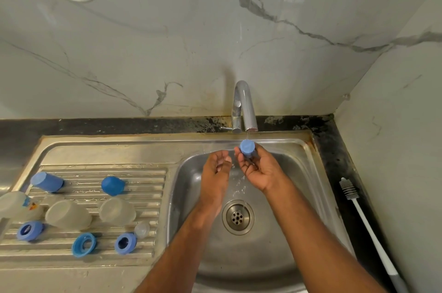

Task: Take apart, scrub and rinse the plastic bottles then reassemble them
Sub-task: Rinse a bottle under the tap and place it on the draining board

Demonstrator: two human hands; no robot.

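Observation:
My right hand holds a light blue bottle cap between its fingertips, right under the tap's spout, where a thin stream of water falls on it. My left hand hovers beside it over the sink basin, cupped and holding nothing. On the drainboard to the left lie clear bottle bodies, blue caps, blue screw rings and a clear teat.
A white bottle brush lies on the dark counter right of the sink. The drain sits in the basin's middle. A marble wall rises behind the tap and at the right.

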